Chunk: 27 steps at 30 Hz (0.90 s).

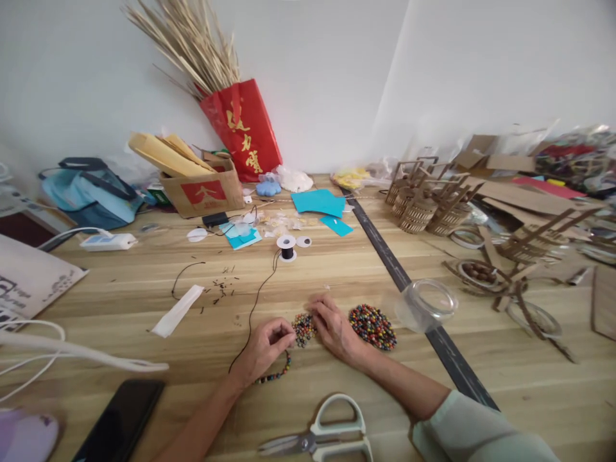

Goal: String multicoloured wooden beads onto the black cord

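My left hand [264,350] is pinched closed on a black cord [255,308] strung with coloured beads [275,376] that curve out below the hand. The cord runs up the table to a small black spool [287,248]. My right hand [334,328] rests palm down with fingers curled at a small heap of coloured beads [303,328]. A larger round pile of beads [373,326] lies just right of that hand. A clear plastic jar [426,304] lies on its side beyond the pile.
White-handled scissors [320,437] lie at the near edge, a dark phone [122,420] at the lower left. A white paper strip [177,310], a cardboard box [202,189], a red bag [243,128], teal paper [318,202] and wooden baskets [426,205] lie farther off.
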Tool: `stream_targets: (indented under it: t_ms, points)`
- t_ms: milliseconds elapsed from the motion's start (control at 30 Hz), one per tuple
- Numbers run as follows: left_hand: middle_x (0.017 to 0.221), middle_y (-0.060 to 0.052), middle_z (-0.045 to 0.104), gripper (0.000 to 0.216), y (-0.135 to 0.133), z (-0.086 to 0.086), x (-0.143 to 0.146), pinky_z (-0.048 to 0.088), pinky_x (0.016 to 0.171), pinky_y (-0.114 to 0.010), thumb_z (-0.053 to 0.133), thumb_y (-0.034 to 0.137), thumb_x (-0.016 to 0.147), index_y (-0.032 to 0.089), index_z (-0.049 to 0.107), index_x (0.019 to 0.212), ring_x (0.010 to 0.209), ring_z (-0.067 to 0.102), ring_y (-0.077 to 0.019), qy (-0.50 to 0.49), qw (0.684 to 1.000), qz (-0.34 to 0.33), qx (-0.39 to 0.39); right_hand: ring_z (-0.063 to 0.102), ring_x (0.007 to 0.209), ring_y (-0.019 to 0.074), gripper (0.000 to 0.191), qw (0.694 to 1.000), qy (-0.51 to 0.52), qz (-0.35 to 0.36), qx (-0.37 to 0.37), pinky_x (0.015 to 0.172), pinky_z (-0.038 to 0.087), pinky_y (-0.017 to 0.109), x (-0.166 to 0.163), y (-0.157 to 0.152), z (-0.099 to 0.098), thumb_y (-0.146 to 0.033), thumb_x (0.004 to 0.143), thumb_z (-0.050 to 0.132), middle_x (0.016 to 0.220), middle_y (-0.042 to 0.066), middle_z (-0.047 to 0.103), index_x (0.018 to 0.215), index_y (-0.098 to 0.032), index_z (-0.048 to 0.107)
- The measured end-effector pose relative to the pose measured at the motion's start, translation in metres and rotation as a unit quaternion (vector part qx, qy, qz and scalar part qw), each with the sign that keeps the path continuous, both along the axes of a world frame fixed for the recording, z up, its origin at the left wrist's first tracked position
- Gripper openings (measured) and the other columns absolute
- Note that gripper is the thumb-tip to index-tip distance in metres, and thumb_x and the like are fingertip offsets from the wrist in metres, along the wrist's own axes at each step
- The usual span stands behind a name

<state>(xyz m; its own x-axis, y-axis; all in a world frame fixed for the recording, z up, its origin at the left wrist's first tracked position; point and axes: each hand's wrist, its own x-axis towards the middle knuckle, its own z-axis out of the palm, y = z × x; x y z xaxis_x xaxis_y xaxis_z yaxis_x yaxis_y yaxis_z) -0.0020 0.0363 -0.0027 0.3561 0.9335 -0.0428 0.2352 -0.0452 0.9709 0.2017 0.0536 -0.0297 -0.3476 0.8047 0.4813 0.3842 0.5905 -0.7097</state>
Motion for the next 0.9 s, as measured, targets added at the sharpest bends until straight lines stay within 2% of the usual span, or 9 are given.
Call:
stream_targets:
  t_ms: [433, 900]
  points:
    - [0.065, -0.001, 0.061, 0.018, 0.0031, -0.0068, 0.0005, 0.043, 0.063, -0.024, 0.062, 0.032, 0.08, 0.015, 0.06, 0.074, 0.064, 0.054, -0.0144, 0.022, 1.0, 0.0, -0.015, 0.056, 0.095, 0.0215, 0.025, 1.0, -0.025, 0.016, 0.006, 0.085, 0.052, 0.034, 0.0019, 0.0006, 0.005, 0.0, 0.09, 0.043, 0.102, 0.01, 0.056, 0.102, -0.018, 0.057]
    - [0.059, 0.001, 0.06, 0.019, 0.0077, -0.0074, 0.0076, 0.041, 0.059, -0.023, 0.062, 0.033, 0.076, 0.016, 0.06, 0.068, 0.057, 0.053, -0.0131, 0.003, 0.997, 0.049, -0.053, 0.057, 0.093, 0.0213, 0.022, 0.999, -0.047, 0.016, 0.007, 0.084, 0.053, 0.035, 0.0025, 0.0019, 0.0036, -0.004, 0.093, 0.044, 0.098, 0.009, 0.057, 0.102, -0.018, 0.058]
